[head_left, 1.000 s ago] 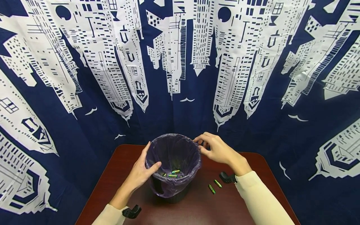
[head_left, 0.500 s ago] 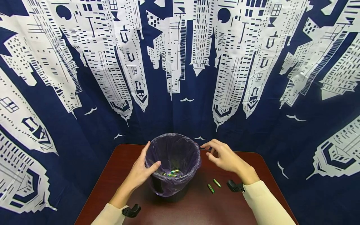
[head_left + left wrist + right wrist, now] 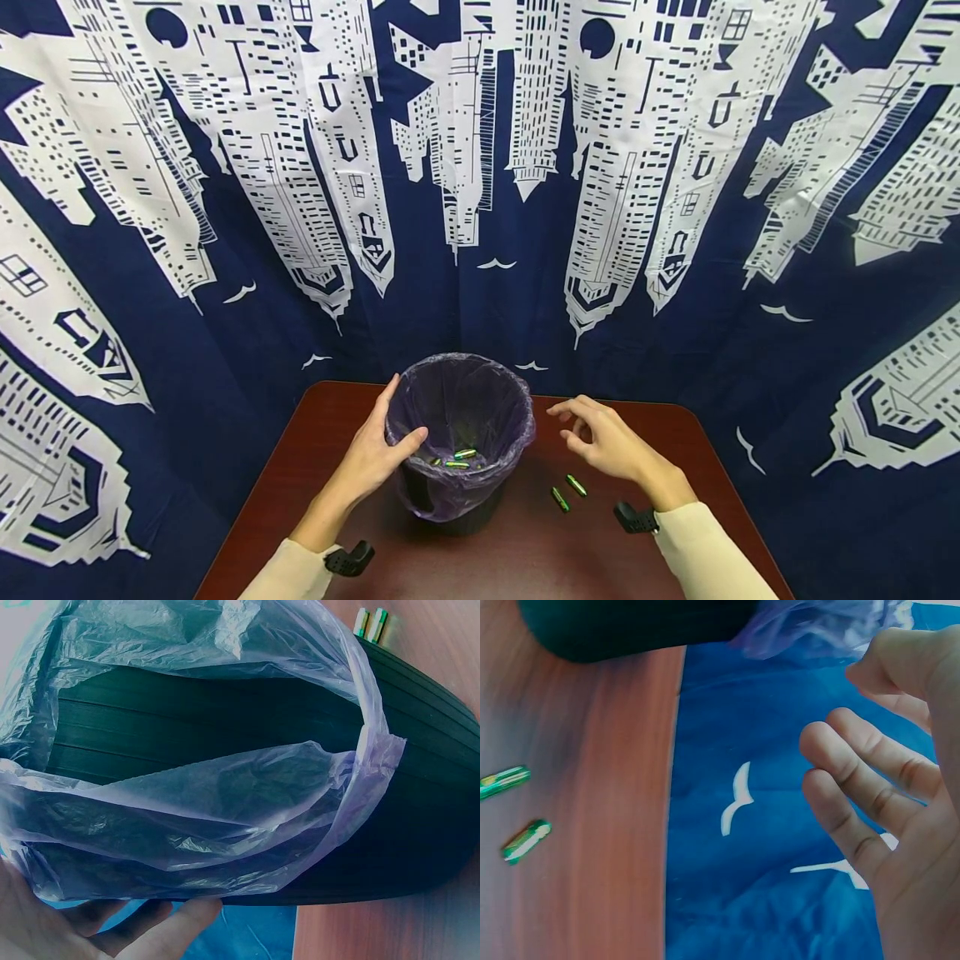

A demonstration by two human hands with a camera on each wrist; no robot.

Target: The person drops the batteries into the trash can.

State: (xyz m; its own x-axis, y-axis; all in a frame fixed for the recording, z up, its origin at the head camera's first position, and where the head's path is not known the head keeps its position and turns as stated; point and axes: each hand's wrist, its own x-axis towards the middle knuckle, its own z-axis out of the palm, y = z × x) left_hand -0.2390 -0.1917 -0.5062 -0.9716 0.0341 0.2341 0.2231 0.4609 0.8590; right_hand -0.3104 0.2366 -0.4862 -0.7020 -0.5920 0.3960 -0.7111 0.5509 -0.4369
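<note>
A dark trash bin (image 3: 468, 523) stands upright on the table, lined with a thin purple bag (image 3: 487, 492) folded over its rim. My left hand (image 3: 378, 446) holds the bin's left side, thumb at the near rim and fingers along the outside. Several small green-and-gold batteries (image 3: 465, 454) lie at the bottom. To the right of the bin, my right hand (image 3: 603, 437) hovers with loosely bent fingers, holding nothing. Below it, two similar batteries lie apart on the table, one battery (image 3: 576, 485) farther away and another battery (image 3: 560, 499) nearer.
The reddish-brown table (image 3: 600, 550) has rounded far corners. Right behind it hangs a dark blue curtain (image 3: 442, 308) printed with white upside-down buildings and birds. Each wrist carries a black camera mount, the left mount (image 3: 349, 558) and the right mount (image 3: 636, 518).
From beside the bin's far right rim, my right hand has moved right and nearer, away from the bag. My left hand and the bin have stayed in place.
</note>
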